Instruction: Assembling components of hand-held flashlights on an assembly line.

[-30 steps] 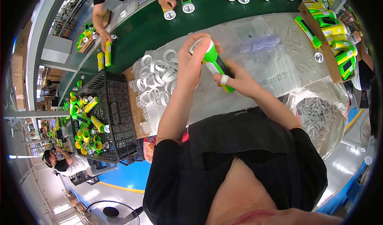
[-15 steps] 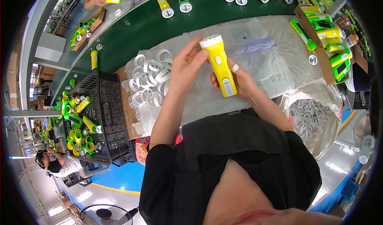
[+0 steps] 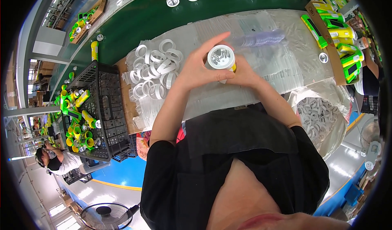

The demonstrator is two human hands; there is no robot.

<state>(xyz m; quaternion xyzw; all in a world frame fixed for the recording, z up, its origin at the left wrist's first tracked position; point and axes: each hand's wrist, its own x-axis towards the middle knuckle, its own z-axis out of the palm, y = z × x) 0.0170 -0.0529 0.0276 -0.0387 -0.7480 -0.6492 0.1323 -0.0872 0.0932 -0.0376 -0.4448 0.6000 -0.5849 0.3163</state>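
Observation:
A yellow flashlight (image 3: 221, 57) is upended between my hands, its white rim and shiny reflector facing up. My left hand (image 3: 199, 68) curves around the white head, thumb on the near side and fingers on the far side. Below it, my right hand (image 3: 246, 71) grips the yellow body, most of which is hidden. White plastic rings (image 3: 157, 68) lie heaped to the left of my hands. Just beyond my hands, a row of clear discs (image 3: 259, 39) rests on the plastic-covered worktop (image 3: 277, 66).
To the left stands a black crate (image 3: 109, 111) of yellow and green flashlight parts. A cardboard box (image 3: 326, 46) of flashlights is at the right, beside a loose reflector (image 3: 323, 57). More flashlights line the green surface (image 3: 139, 22). A sack (image 3: 300, 92) of rings sits near right.
The flashlight has tipped so that its lens end faces up. My left hand has moved from beside its head to wrap around the rim. The view has shifted slightly.

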